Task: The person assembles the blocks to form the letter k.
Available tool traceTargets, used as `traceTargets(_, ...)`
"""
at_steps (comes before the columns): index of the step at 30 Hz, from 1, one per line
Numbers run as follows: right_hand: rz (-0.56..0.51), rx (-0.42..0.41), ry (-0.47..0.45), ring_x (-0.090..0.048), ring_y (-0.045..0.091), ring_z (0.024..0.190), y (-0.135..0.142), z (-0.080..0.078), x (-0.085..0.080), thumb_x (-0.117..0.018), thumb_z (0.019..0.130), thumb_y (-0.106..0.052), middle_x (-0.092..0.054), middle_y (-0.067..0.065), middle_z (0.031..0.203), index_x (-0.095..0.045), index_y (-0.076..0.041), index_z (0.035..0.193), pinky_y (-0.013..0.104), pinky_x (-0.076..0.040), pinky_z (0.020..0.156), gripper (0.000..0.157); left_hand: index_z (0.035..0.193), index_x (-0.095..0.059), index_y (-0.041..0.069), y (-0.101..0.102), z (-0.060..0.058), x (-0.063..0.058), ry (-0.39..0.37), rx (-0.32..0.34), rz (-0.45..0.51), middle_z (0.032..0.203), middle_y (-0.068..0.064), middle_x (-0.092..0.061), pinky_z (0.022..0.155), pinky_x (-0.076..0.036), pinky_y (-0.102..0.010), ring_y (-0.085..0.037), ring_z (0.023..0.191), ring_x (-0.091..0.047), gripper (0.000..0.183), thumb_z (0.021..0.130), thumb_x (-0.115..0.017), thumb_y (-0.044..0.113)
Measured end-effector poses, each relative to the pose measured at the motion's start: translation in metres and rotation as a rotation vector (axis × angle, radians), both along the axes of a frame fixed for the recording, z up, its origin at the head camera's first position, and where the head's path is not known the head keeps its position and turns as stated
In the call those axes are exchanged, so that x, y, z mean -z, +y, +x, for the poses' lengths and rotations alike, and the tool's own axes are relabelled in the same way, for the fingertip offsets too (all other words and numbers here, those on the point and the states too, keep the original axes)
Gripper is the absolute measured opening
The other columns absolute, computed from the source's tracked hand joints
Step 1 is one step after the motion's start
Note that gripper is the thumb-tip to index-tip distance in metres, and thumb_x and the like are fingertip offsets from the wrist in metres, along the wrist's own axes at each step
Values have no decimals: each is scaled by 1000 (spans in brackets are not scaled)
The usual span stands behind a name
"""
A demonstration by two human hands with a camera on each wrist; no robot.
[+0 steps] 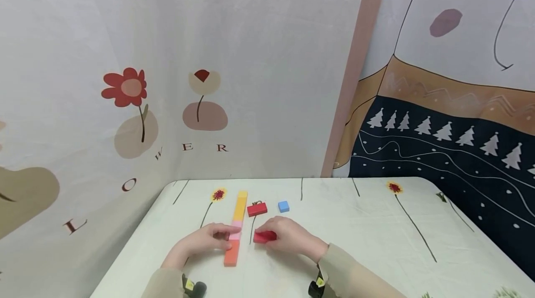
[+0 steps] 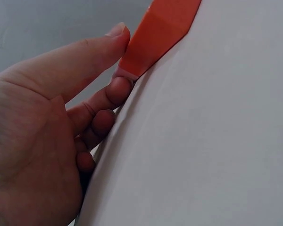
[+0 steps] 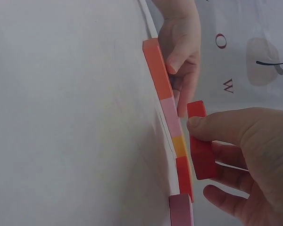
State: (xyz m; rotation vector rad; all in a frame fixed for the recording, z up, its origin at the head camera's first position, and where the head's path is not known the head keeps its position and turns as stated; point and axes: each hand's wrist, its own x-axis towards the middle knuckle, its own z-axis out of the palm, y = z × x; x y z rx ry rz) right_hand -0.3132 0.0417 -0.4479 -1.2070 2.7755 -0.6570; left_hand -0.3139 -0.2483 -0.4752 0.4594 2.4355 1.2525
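Observation:
A row of blocks runs away from the person in the head view: an orange block [image 1: 231, 257] nearest, a pink block [image 1: 235, 232], then a yellow block [image 1: 240, 206]. My left hand [image 1: 206, 238] lies along the row's left side, its thumb touching the orange block and its index finger reaching the pink one. My right hand [image 1: 290, 236] pinches a red block [image 3: 201, 148] between thumb and fingers, just right of the row. In the right wrist view the thumb lies across this block's near face, and part of the block is hidden behind it.
Another red block [image 1: 257, 209] lies right of the row's far part. A small blue block [image 1: 283, 206] sits to its right. The white cloth [image 1: 355, 228] under them has printed flowers. Printed curtains [image 1: 267, 80] stand behind the table.

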Motion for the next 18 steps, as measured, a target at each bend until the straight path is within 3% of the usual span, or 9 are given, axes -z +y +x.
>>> traceTargets(11, 7, 43, -5, -57, 3, 98, -8, -3, 0, -79, 82, -20, -66, -12, 109, -70, -23, 120, 25, -49, 86, 39, 129, -64, 23, 1, 3, -4, -3, -1, 0, 126, -4, -58, 99, -33, -61, -28, 116, -47, 47, 84, -76, 29)
traceTargets(15, 13, 42, -1, -57, 3, 97, -10, -4, 1, -80, 82, -20, -66, -12, 108, -70, -22, 119, 24, -49, 85, 39, 130, -64, 19, 2, 2, -5, 20, 31, 5, 108, -3, -59, 90, -39, -49, -24, 105, -47, 46, 86, -74, 26)
traceTargets(18, 18, 53, -4, -57, 3, 97, -11, -6, 1, -80, 82, -22, -66, -12, 108, -70, -23, 120, 23, -48, 85, 39, 130, -63, 17, 1, 0, -4, 35, 57, 20, 97, -4, -55, 82, -37, -42, -23, 99, -46, 45, 87, -73, 24)
